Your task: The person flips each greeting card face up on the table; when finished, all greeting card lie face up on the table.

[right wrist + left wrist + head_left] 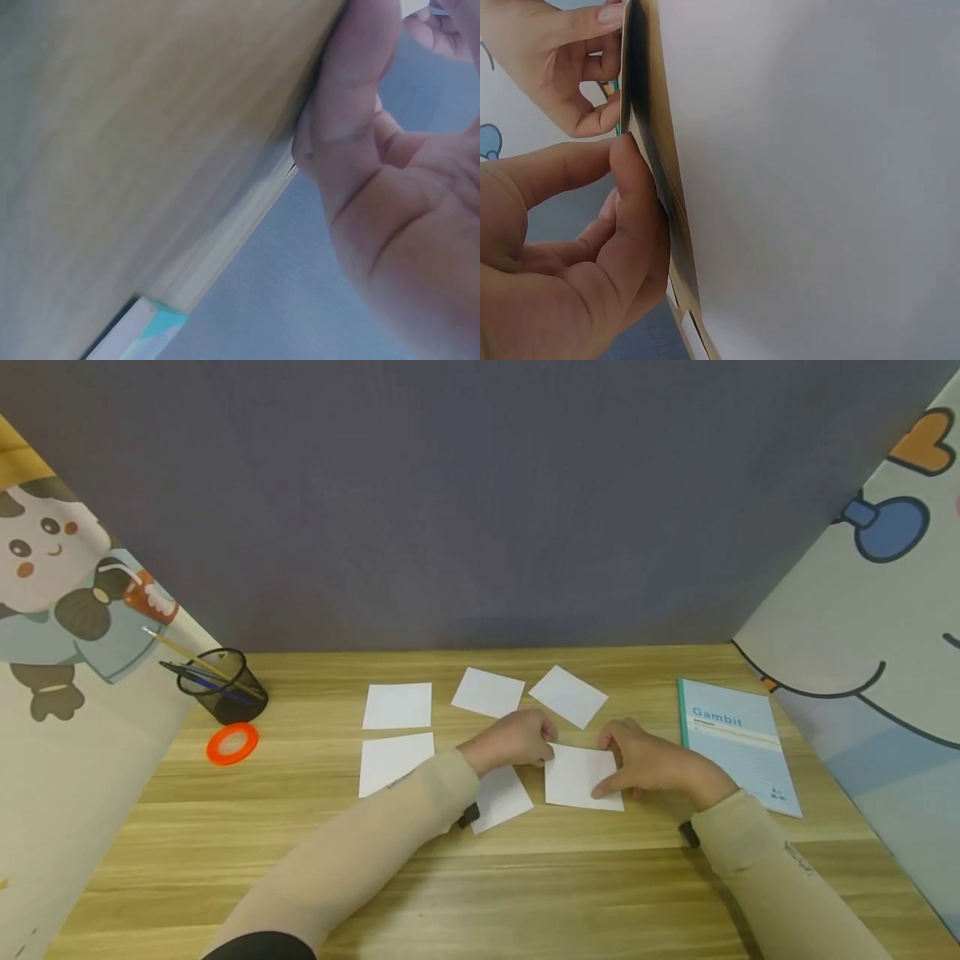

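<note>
A square white paper sheet (pixel 581 777) is at the right of the group, between both hands. At its upper left corner, my left hand (pixel 519 740) pinches the edge with bent fingers. My right hand (pixel 647 762) holds the right side, its thumb over the face and the other fingers around the upper right corner. From the left wrist view, the left hand (pixel 577 247) and right hand (pixel 566 64) line up along the sheet's thin edge, with a dark shadow beneath. Only part of the right hand (pixel 405 172) shows in the right wrist view; the sheet is mostly hidden there.
Other white sheets lie behind and left: far left (pixel 397 706), far middle (pixel 489 692), far right (pixel 568 696), near left (pixel 396 760) and one partly under the left forearm (pixel 504 797). A notebook (pixel 738 743) lies right; a mesh pen holder (pixel 232 689) and orange ring (pixel 232 744) are left.
</note>
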Demonstrator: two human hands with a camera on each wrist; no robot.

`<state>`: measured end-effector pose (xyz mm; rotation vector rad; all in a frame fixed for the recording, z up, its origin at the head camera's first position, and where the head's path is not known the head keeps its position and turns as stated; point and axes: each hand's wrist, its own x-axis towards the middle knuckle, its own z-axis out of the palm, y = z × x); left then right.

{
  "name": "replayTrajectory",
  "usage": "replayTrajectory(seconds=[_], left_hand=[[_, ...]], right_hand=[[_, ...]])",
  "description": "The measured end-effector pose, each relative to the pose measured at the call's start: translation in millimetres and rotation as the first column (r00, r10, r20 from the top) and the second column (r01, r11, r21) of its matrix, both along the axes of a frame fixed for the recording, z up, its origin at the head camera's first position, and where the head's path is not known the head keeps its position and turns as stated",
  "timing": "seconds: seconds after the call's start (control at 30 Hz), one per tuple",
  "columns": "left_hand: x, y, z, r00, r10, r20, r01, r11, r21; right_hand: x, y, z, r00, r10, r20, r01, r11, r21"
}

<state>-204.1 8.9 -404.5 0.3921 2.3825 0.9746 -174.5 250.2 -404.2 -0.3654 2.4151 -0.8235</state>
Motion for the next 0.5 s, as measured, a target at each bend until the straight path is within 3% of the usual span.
replayTrajectory(seconds=[0.27, 0.5], left_hand=[[-3.4, -4.5, -0.9, 0.993, 0.017, 0.116, -0.030, 0.993, 0.113], [-3.0, -6.4, 0.8, 0.994, 0.005, 0.113, -0.019, 0.992, 0.122]], right_hand=[[-1.3, 4.5, -1.8, 1.000, -0.012, 0.019, 0.013, 0.999, -0.032], [-4.4, 7.4, -5.4, 1.000, -0.013, 0.026, 0.015, 0.999, -0.051]])
